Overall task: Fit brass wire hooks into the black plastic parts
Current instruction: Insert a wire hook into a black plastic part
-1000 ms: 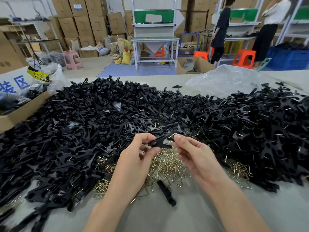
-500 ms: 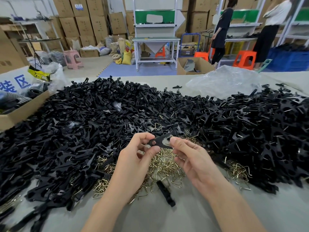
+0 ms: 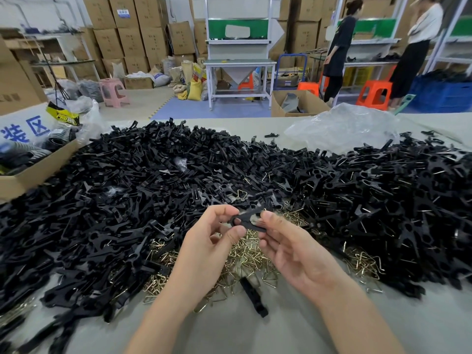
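Pinching one black plastic part (image 3: 249,221) between them, both hands are raised over the near middle of the counter (image 3: 281,328). The left hand (image 3: 207,241) grips the part's left end between thumb and curled forefinger. The right hand (image 3: 293,249) closes thumb and fingertips on its right end, with the other fingers loosely bent. The part's long axis runs left to right from hand to hand, the right end slightly farther from the person. A pale glint shows at its middle; whether a hook is seated there cannot be told. Directly below the hands lies the heap of brass wire hooks (image 3: 245,256), judged equally reachable by either hand. A loose black piece (image 3: 252,295) lies toward the near edge. The pile of black parts (image 3: 153,187) spreads toward the left, far and right edges.
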Demonstrator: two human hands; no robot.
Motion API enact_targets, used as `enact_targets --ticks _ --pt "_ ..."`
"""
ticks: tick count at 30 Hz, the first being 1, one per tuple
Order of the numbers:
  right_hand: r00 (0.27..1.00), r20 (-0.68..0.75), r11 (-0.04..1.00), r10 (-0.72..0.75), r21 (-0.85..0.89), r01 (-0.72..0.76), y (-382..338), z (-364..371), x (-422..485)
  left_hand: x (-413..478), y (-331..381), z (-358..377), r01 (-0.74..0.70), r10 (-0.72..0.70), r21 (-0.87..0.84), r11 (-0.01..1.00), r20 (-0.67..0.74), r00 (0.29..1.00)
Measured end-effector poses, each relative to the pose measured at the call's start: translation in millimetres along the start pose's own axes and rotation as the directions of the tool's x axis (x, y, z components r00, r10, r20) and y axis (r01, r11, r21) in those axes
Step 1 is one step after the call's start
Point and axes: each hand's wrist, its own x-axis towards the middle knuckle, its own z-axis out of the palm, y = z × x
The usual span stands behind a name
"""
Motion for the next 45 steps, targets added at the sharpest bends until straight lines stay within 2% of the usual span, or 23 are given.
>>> enact_targets --ticks 5,14,22,45 --pt "0.999 0.017 0.991 -0.042 -0.128 0.044 -2 -3 2 0 3 -1 0.017 -0.018 -0.068 0.998 -0.005 1.0" --pt "0.998 0.063 0.982 -0.026 -0.186 0.038 -2 -12 4 1 0 -3 0.022 -0.022 0.005 1.0 0.011 1.0" --pt "0.997 -0.026 0.964 -0.078 -0.256 0.069 0 -12 6 2 -4 -6 0.013 -0.014 0.052 0.999 0.027 1.0" --pt "0.996 -0.027 0.963 -0.09 -0.256 0.08 2 -17 8 2 -8 -6 0.005 -0.009 0.09 0.996 0.045 0.999"
